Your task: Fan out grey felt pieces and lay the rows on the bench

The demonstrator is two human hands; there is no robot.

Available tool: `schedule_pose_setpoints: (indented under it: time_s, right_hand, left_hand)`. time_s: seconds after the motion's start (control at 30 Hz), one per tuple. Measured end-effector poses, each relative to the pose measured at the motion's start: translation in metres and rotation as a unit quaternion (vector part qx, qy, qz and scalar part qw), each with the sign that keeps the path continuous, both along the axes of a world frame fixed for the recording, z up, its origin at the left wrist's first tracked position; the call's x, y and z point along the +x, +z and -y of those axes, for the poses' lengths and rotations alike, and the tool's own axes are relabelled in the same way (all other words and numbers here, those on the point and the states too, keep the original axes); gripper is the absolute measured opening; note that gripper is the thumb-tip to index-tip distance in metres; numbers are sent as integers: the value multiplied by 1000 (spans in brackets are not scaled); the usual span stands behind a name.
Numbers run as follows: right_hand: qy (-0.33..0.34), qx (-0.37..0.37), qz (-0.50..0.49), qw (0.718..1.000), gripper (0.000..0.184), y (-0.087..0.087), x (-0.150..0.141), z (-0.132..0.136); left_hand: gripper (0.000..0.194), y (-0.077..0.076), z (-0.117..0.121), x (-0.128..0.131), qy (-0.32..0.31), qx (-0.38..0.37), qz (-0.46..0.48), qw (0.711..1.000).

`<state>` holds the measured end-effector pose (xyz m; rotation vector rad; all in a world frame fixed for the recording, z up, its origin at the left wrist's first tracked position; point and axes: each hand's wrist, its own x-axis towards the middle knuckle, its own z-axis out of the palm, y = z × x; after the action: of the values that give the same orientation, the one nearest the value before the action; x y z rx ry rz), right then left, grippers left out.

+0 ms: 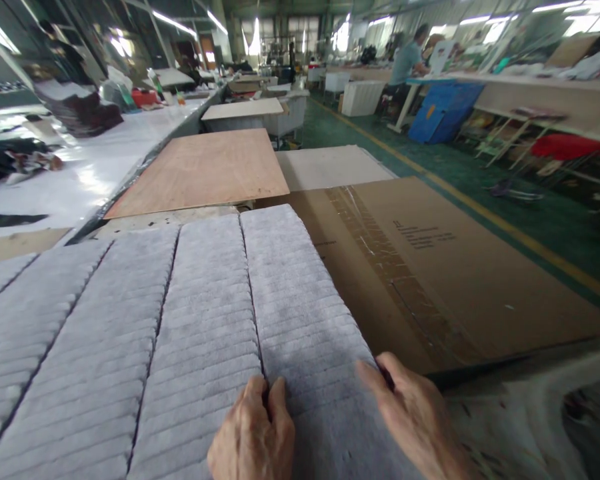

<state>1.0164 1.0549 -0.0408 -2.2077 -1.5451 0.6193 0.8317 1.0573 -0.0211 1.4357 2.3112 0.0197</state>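
Observation:
Grey plush fabric pieces [207, 300] with ribbed surfaces lie side by side in long rows, with dark narrow gaps between them. My left hand [255, 427] is closed at the gap left of the rightmost fabric piece [300, 287], its thumb and forefinger pinching that piece's edge. On the opposite side, my right hand [415, 410] grips the outer edge, one digit on top and the others over the side. The undersides of the fabric and several fingertips are hidden.
A brown cardboard sheet [410, 267] with tape lies to the right, beside a plywood board [215, 163] ahead. Along the left runs a long white table [100, 160]. Farther right are a blue box [443, 112], a red-topped stool [565, 147] and a person [407, 63].

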Motion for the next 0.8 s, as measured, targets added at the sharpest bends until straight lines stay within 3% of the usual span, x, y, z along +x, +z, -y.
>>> schedule_pose_setpoints:
  time_s: [0.2, 0.4, 0.53, 0.8]
  right_hand:
    - [-6, -23, 16, 1000, 52, -3, 0, 1]
    - [0, 13, 20, 1000, 55, -5, -1, 1]
    - [6, 41, 24, 999, 55, -5, -1, 2]
    - [-2, 46, 32, 998, 54, -8, 1, -2]
  left_hand:
    - [29, -3, 0, 1, 1, -22, -6, 1000]
    - [27, -7, 3, 7, 24, 19, -56, 998]
    - [27, -4, 2, 4, 12, -7, -18, 1000]
    - [23, -1, 1, 5, 5, 14, 1, 1000]
